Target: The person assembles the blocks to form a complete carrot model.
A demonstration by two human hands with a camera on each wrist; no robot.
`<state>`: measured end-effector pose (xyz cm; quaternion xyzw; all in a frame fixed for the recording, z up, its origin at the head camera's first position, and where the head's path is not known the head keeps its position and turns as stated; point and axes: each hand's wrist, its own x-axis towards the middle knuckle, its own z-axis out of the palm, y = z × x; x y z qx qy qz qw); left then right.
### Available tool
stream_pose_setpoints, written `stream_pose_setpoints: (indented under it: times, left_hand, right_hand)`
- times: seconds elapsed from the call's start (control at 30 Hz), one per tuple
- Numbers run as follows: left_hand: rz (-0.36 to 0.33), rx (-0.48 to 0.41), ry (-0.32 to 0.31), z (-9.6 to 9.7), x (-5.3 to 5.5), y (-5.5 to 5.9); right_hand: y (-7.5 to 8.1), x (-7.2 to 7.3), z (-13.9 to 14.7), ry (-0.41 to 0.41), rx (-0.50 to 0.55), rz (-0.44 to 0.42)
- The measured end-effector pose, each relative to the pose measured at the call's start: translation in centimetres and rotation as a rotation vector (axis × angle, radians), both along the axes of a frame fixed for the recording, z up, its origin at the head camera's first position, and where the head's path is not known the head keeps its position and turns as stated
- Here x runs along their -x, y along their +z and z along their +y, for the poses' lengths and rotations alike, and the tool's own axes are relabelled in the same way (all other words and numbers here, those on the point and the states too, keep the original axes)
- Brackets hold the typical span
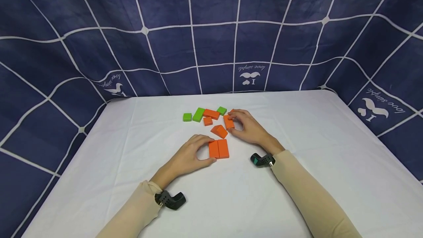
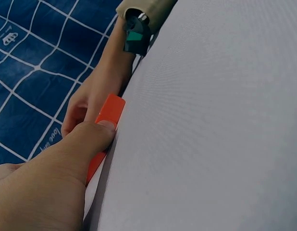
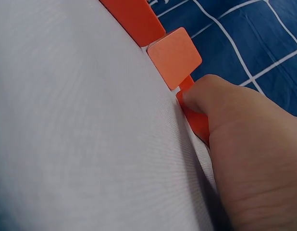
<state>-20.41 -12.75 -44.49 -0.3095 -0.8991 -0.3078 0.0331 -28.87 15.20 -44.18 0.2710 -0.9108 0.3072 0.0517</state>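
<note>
Two flat orange blocks lie side by side, long edges touching. My left hand (image 1: pixel 190 156) grips the left orange block (image 1: pixel 213 150) between thumb at its near end and fingers at its far end; the right orange block (image 1: pixel 223 148) is beside it. In the left wrist view the thumb presses on an orange block (image 2: pixel 111 108). Farther back, my right hand (image 1: pixel 249 127) pinches another orange block (image 1: pixel 228 122), its fingertips partly covering the far end. Just left of this hand lies an orange triangular block (image 1: pixel 219 131). An orange block face (image 3: pixel 175 57) shows near the right thumb.
Behind the hands lie a green square block (image 1: pixel 187 117), a longer green block (image 1: pixel 198 114), an orange bar (image 1: pixel 211 114), a small orange block (image 1: pixel 208 121) and another green block (image 1: pixel 221 110). A white cloth (image 1: pixel 251 201) covers the table; a dark blue gridded curtain (image 1: pixel 214 43) stands behind.
</note>
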Motion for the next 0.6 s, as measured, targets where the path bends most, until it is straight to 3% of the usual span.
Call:
stream_pose_setpoints:
  times: [0.27,0.47,0.6]
  left_hand:
    - [0.015,-0.006,0.000,-0.1,-0.1,-0.1]
    - [0.027,-0.012,0.001,0.0,-0.2,-0.1]
    - [0.002,-0.007,0.001,0.0,-0.2,0.1]
  right_hand:
    - [0.1,-0.1,0.0,-0.031,0.002,0.016]
    - [0.1,-0.5,0.3,-0.070,0.112,0.012]
    - [0.1,-1.2,0.8,-0.047,0.181,-0.005]
